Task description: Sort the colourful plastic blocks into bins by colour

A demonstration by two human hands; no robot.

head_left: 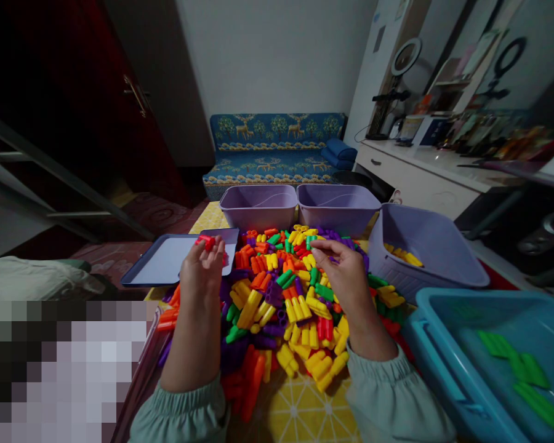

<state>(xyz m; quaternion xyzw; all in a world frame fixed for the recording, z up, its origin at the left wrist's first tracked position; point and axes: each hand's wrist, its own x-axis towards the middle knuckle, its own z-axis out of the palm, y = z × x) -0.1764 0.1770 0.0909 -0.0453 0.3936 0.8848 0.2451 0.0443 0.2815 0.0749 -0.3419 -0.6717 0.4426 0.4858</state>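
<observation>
A large heap of bullet-shaped plastic building blocks [298, 307] in yellow, orange, red, green and purple covers the table between my arms. My left hand [202, 258] is raised palm up at the heap's left side, its fingers curled round red building blocks [207, 242]. Above the far right of the heap, my right hand [337, 258] has thumb and fingertips pinched together at a small green building block [310, 242]. The fingers partly cover that piece.
Two lilac bins [258, 212] [337, 209] stand behind the heap. At right, another lilac bin [425, 246] holds yellow blocks, and a blue tub [425, 332] holds green ones. White trays with dark rims [159, 261] lie left. A patterned sofa [277, 157] stands beyond.
</observation>
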